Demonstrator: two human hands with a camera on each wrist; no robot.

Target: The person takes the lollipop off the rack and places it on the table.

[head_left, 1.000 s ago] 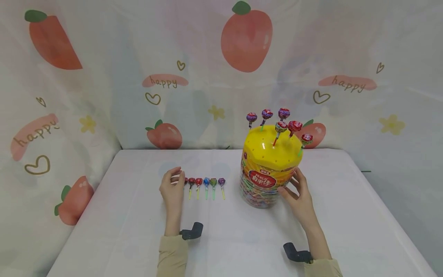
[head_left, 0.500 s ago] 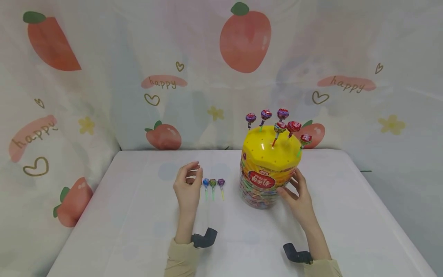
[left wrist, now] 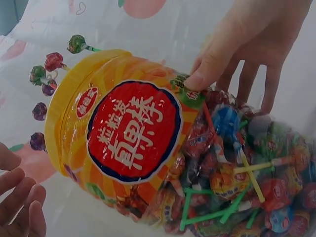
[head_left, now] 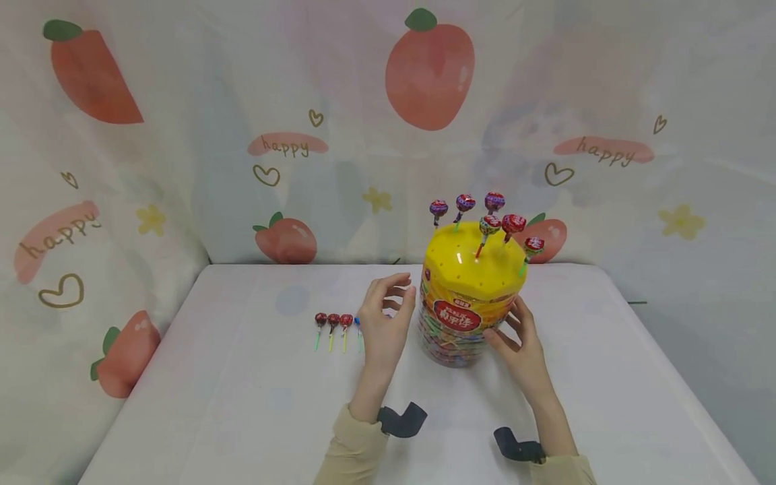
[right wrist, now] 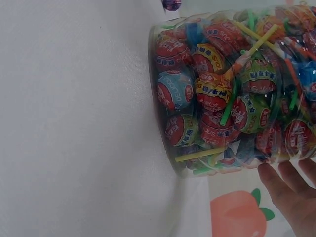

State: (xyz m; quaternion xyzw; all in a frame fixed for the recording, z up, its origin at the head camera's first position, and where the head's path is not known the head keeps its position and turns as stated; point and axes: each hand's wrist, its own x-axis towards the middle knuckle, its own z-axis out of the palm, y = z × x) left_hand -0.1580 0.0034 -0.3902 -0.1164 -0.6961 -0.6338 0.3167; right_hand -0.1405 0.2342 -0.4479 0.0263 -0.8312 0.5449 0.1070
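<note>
A clear jar of lollipops [head_left: 457, 315] with a yellow lid [head_left: 463, 263] stands upright on the white table. My right hand [head_left: 523, 347] holds its right side, thumb on the front near the label and fingers along the far side. Several wrapped lollipops stick up out of the lid, among them a red one [head_left: 513, 223]. My left hand [head_left: 383, 327] is just left of the jar, fingers loosely bent, with nothing between them. In the left wrist view the fingers [left wrist: 19, 197] of that hand show beside the lid. A row of lollipops [head_left: 333, 320] lies left of it, its right end partly hidden behind the hand.
A white cloth covers the table [head_left: 242, 404]. A printed curtain [head_left: 339, 67] with fruit and hearts hangs behind and at the left. Dark camera mounts [head_left: 403, 419] sit on both wrists.
My left hand has moved right from the left end of the lollipop row to beside the jar, uncovering the red lollipops and covering others. My right hand stays on the jar.
</note>
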